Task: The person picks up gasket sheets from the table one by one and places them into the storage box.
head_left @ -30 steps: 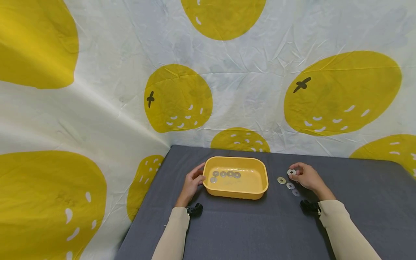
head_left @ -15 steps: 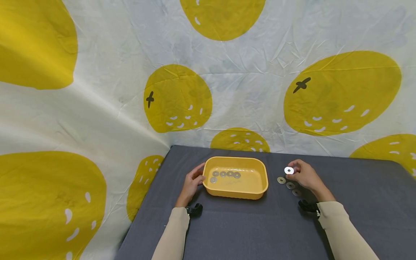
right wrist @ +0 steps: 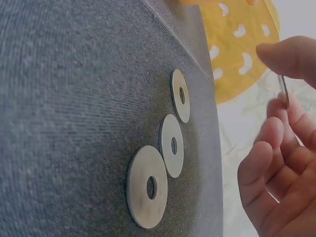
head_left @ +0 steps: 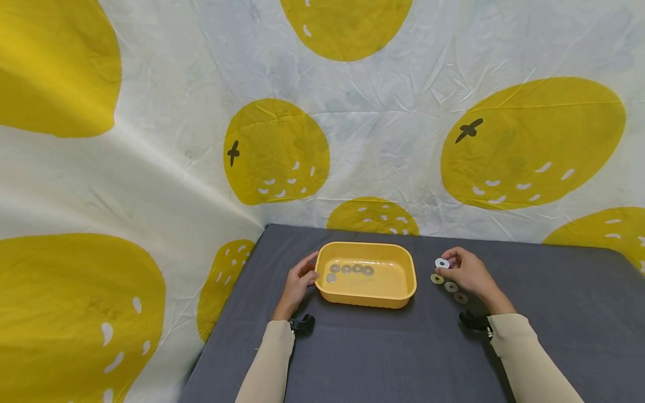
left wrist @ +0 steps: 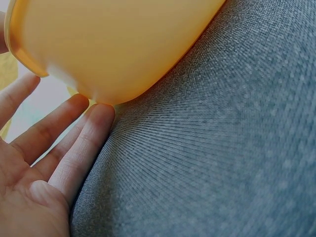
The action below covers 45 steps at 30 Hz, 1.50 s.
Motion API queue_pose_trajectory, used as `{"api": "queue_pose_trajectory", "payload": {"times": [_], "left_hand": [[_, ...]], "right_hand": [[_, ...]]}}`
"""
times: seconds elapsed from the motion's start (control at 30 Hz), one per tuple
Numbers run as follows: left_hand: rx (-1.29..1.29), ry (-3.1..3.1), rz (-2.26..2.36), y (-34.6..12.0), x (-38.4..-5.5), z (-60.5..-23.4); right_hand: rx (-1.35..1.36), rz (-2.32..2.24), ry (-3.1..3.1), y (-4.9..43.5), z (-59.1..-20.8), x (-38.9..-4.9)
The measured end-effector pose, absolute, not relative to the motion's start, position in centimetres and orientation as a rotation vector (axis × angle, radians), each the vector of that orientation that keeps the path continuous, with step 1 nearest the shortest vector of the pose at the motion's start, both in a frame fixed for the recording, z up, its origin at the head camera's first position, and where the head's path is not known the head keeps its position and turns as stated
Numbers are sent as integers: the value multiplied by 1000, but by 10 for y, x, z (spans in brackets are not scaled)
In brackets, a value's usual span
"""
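Observation:
My left hand (head_left: 296, 288) holds the left end of a yellow plastic tray (head_left: 363, 300), thumb over the rim and fingers against the outer wall. In the left wrist view, those fingers (left wrist: 84, 148) reach fairly straight to the tray's side. Between thumb and fingers, my right hand (head_left: 472, 275) pinches a silver washer (head_left: 437, 261) above the table, right of the tray. The right wrist view shows that washer nearly edge-on. Below it on the cloth lie 3 more washers: a slightly yellowish one (right wrist: 177, 106), a middle one (right wrist: 168, 158) and a near one (right wrist: 142, 207).
Several washers (head_left: 346, 272) lie flat inside the tray, four-cornered and shallow, toward its left half. Dark grey cloth (head_left: 373, 358) covers the table. A white curtain (head_left: 383, 151) with yellow fruit prints hangs behind and along the left side.
My right hand has shifted a little left with the washer, which now sits just beyond the yellowish one. The left hand and the tray have stayed in place.

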<state>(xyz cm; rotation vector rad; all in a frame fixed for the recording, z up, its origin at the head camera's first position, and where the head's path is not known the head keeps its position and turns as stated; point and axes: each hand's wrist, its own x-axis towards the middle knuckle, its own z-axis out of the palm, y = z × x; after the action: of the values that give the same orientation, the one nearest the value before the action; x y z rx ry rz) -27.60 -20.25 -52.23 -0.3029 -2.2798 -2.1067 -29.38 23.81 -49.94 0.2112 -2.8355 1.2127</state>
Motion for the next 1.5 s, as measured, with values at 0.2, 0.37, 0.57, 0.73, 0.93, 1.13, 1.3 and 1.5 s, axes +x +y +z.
{"api": "queue_pose_trajectory", "payload": {"times": [0.2,0.37,0.57,0.73,0.93,1.13,1.3,1.5], "left_hand": [[-292,-2282,-2109,-203,-277,-522],[-278,-2299,-2104,-203,-278,-520],[-291,-2296,-2108,-203,-278,-520],[-317,-2277,-2117,-203,-278,-520],[-330,-2282,-2095,-202,-278,-520],[-331,-2285,-2121,-204,-277,-520],[-314,-2289,-2124,-204,-277,-520],[-298,-2296,-2113,-204,-276,-521]], "right_hand": [[201,1162,-2821,235,-496,-292],[200,1141,-2807,232,-495,-293],[198,1136,-2812,228,-493,-292],[197,1119,-2810,227,-494,-294],[220,1103,-2794,220,-489,-294],[256,1092,-2782,214,-482,-291],[255,1128,-2803,207,-476,-290],[272,1129,-2827,199,-470,-288]]}}
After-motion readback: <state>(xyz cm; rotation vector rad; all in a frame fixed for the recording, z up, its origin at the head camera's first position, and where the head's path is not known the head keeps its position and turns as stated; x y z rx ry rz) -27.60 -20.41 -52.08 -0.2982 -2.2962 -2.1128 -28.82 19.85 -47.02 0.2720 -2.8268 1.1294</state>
